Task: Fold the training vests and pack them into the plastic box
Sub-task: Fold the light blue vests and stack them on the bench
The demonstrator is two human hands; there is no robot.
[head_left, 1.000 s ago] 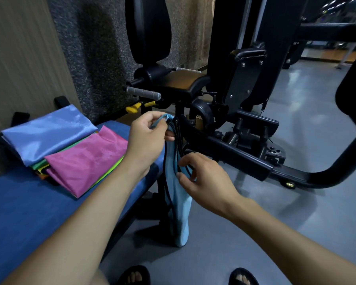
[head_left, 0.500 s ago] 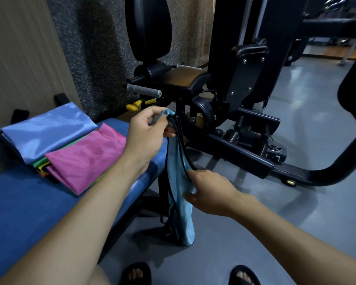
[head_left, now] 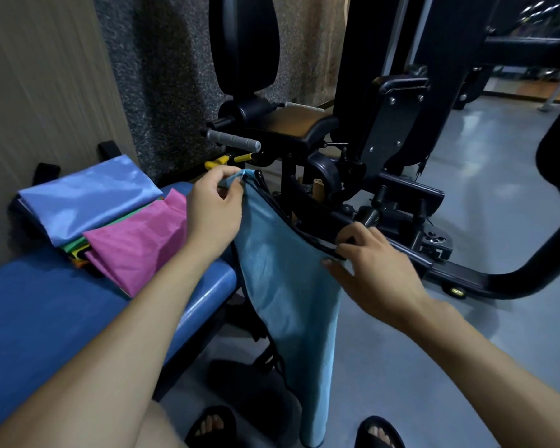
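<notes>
The left hand [head_left: 212,215] pinches the top corner of the light blue vest [head_left: 285,286], and the right hand [head_left: 374,270] grips its black edge. The vest hangs down beside the blue bench [head_left: 39,318] (other folded vests [head_left: 110,215] lie there).

Bare forearms with no sleeves in view, and black open-toed sandals [head_left: 211,425] on both feet.

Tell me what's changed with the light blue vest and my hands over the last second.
The right hand slid down the black-trimmed edge, then drew it out to the right, so the light blue vest now hangs spread open instead of bunched. The left hand still pinches the top corner in about the same place. The folded vests on the blue bench have not moved.
</notes>
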